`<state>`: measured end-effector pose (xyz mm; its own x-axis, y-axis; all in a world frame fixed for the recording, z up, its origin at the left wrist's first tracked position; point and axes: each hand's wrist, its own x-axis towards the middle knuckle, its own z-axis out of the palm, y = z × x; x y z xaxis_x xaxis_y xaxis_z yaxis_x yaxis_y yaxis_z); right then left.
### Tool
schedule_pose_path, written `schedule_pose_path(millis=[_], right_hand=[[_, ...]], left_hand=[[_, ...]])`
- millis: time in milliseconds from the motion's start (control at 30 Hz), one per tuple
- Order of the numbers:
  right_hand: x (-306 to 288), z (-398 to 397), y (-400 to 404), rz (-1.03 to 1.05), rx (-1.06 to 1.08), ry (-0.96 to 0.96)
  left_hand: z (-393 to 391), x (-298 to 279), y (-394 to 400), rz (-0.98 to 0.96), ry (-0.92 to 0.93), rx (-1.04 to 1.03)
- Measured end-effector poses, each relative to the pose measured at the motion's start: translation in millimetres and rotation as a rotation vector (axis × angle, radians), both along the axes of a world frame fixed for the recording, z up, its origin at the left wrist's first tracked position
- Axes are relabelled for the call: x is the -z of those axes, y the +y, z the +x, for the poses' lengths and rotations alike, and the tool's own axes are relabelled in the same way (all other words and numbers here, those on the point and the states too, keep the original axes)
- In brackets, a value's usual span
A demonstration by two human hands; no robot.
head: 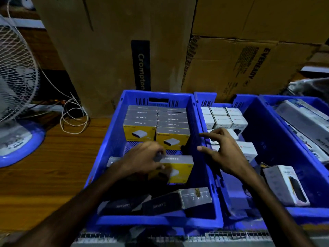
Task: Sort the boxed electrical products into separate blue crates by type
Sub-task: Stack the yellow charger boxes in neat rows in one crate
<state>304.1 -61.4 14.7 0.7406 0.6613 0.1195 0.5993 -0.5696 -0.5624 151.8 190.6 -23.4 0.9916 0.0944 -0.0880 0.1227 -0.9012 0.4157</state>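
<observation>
1. Wooden tabletop (pixel 53 157), dim light; three blue crates side by side, tall cardboard cartons (pixel 124 41) stacked behind them.
2. Your left hand (pixel 142 160) grips a yellow-and-grey box (pixel 179 168), fingers wrapped over its grey top, low in the middle of the left crate (pixel 114 139).
3. At that crate's far end, matching yellow-and-grey boxes (pixel 156 125) stand packed in two neat rows. Dark boxes (pixel 142 205) lie loose along its near wall.
4. Your right hand (pixel 224 152) is released, fingers spread, holding nothing; it hovers over the wall between the left crate and the middle crate (pixel 267 136).
5. Small white boxes (pixel 222 118) fill the middle crate's far end; a grey box (pixel 286 186) lies near its front.
6. Right crate (pixel 284 100) holds long white boxes (pixel 306 118).
7. Far left: a white fan (pixel 16 77) on a blue base, with a coiled white cord (pixel 74 118) beside it.
</observation>
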Motion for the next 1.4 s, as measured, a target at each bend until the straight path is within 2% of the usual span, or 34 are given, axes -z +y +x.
schedule_pose_path(millis=[200,467,633,767,900,1100,1400], right_hand=[[-24,-14,24,0.01,-0.217,0.022],[-46,-16,65,0.058,-0.264,-0.066],[-75,-4,85,0.02,-0.27,-0.222],[-74,0,102,0.044,-0.239,-0.268],[-46,-4,135,0.048,-0.255,-0.177],[-9,2,170,0.033,-0.291,-0.051],[24,15,195,-0.098,-0.237,-0.055]], left_hand=[[-1,-36,21,-0.283,-0.21,-0.094],[-16,-51,43,-0.305,-0.314,-0.122],[-19,-54,55,-0.443,-0.559,-0.314],[-32,-45,72,-0.555,-0.712,-0.506],[-40,-25,76,-0.527,-0.782,-0.62],[-51,-11,74,-0.422,-0.825,-0.62],[-57,-11,64,-0.193,-0.621,-0.528]])
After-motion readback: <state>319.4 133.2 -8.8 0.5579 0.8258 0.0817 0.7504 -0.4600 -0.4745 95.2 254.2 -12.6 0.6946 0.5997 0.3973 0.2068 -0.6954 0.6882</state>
